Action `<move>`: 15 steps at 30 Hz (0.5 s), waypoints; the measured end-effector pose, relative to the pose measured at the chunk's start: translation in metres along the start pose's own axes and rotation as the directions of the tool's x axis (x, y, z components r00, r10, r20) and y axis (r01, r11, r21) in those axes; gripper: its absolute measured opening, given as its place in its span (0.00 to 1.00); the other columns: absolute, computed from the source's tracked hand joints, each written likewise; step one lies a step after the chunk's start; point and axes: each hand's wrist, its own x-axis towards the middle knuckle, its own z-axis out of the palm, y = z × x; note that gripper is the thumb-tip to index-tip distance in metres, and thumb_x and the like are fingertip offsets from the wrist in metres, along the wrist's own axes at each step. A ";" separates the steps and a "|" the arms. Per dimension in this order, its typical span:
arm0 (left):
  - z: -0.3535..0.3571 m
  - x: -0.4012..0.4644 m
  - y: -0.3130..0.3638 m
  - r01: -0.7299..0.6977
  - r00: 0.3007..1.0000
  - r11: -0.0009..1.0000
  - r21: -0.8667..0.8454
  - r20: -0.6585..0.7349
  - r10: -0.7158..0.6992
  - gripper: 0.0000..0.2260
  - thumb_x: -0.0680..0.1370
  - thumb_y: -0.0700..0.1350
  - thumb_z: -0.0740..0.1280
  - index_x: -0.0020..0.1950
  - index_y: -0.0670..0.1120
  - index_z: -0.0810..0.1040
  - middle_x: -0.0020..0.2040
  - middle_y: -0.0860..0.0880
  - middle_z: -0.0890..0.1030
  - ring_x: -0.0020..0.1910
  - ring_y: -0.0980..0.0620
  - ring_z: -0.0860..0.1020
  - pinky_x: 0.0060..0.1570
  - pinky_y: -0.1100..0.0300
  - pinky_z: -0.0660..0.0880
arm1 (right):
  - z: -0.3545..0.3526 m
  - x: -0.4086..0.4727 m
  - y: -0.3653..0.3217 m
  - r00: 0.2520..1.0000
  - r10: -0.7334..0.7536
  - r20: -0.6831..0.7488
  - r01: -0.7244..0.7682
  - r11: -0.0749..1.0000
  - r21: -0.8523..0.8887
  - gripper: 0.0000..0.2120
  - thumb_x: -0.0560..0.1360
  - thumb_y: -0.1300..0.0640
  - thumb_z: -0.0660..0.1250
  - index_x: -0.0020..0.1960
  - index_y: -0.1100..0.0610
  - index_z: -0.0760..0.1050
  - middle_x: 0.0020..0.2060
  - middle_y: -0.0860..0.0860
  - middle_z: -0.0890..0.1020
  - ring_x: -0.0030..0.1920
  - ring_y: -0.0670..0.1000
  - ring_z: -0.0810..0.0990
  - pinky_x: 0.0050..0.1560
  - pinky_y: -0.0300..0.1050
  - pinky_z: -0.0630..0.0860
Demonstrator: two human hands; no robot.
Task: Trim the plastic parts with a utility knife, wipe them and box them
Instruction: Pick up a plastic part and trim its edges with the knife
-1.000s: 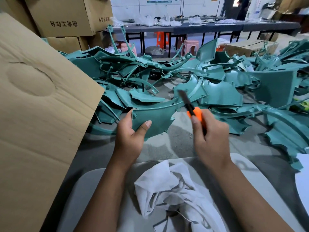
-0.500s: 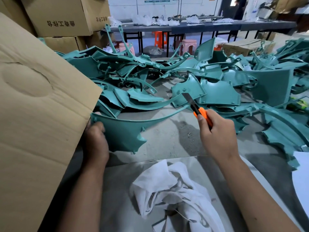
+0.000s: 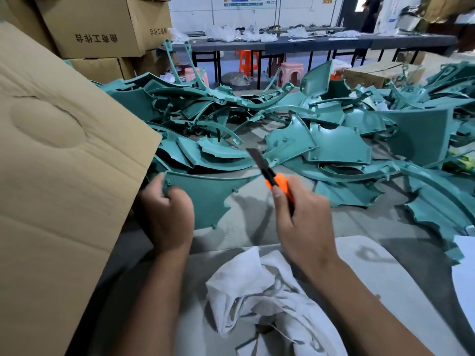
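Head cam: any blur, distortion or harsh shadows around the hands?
Head view: the hands, knife and held part are sharp; soft shadows fall on the floor under the part; wide-angle bending curves the far tables; the person at the back doorway is blurred.

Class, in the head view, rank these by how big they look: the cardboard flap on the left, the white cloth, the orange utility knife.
1. cardboard flap, though it sits nearest the camera
2. white cloth
3. utility knife, partly hidden inside the right hand
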 end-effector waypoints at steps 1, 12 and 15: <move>0.001 -0.003 0.004 -0.044 0.999 0.998 0.053 0.002 0.044 0.24 0.66 0.41 0.54 0.53 0.25 0.73 0.48 0.25 0.77 0.48 0.26 0.75 0.41 0.41 0.74 | 0.003 -0.002 -0.003 0.998 -0.012 0.055 0.011 1.000 0.005 0.10 0.86 0.53 0.60 0.45 0.51 0.70 0.29 0.41 0.68 0.27 0.45 0.69 0.29 0.36 0.62; -0.001 -0.005 0.001 -0.041 0.999 0.999 0.017 0.011 0.041 0.20 0.67 0.39 0.55 0.49 0.23 0.68 0.41 0.26 0.74 0.42 0.27 0.72 0.33 0.41 0.69 | 0.002 0.001 0.022 0.983 0.105 0.149 -0.077 0.980 -0.181 0.15 0.85 0.47 0.60 0.42 0.52 0.67 0.28 0.47 0.72 0.28 0.53 0.71 0.29 0.50 0.66; -0.001 -0.006 -0.002 -0.037 0.999 0.999 -0.036 0.014 0.037 0.07 0.66 0.38 0.55 0.35 0.33 0.66 0.27 0.45 0.62 0.28 0.42 0.60 0.29 0.52 0.56 | -0.006 0.009 0.044 0.972 0.217 0.092 -0.187 0.947 -0.259 0.14 0.85 0.48 0.60 0.42 0.53 0.70 0.28 0.49 0.74 0.27 0.52 0.72 0.28 0.47 0.65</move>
